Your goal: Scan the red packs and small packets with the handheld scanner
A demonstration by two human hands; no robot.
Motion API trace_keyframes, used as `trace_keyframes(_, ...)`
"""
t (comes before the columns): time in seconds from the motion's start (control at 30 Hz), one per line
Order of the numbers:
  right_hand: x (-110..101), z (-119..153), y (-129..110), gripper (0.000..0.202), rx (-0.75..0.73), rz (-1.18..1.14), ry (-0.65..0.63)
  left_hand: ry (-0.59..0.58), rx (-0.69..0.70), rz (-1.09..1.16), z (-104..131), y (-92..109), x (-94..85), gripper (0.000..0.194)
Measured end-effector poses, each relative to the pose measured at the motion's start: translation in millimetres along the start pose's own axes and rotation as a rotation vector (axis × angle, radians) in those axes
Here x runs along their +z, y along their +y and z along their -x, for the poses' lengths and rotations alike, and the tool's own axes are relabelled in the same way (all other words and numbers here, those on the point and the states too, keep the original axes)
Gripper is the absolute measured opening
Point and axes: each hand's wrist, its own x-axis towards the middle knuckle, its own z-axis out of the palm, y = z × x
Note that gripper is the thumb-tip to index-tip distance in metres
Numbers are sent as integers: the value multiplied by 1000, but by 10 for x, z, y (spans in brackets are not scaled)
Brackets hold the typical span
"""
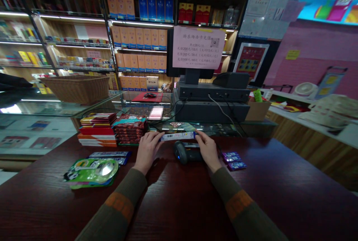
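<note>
Between my two hands stretches a long, slim blue-and-white packet (178, 136), its barcode side showing. My left hand (148, 148) pinches its left end, and my right hand (207, 148) grips the right end. Just below the packet, a dark barcode scanner (183, 153) with a small blue light lies on the dark wooden table (179, 203). Part of a similar packet (191, 145) shows behind the scanner. Right of my right hand lie several small purple packs (234, 160). To the left are more long blue-and-white packets (112, 155) and a green panda-themed blister pack (93, 173).
Stacked red and orange packets (97, 131) and brown packets (131, 129) stand at the table's back left. Behind are a glass counter, a cash register (209, 103) with a paper sign (198, 47), a wicker basket (78, 88) and shelves of boxes (140, 38).
</note>
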Motion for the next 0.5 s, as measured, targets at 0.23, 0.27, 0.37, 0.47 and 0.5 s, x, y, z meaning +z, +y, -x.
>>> trace_keyframes(0.23, -178, 52, 48, 43, -89, 158, -172, 58, -58, -48, 16, -29, -6, 35)
trace_keyframes(0.27, -219, 67, 47, 43, -125, 205, -219, 60, -60, -57, 18, -29, -12, 35)
trace_keyframes(0.37, -332, 108, 40, 48, -200, 312, -408, 69, -73, -73, 25, -29, -31, 35)
trace_keyframes(0.47, -393, 139, 34, 63, -222, 381, -543, 71, -90, -68, 35, -32, -43, 35)
trace_keyframes(0.5, -400, 145, 33, 68, -226, 402, -562, 68, -95, -70, 38, -33, -46, 35)
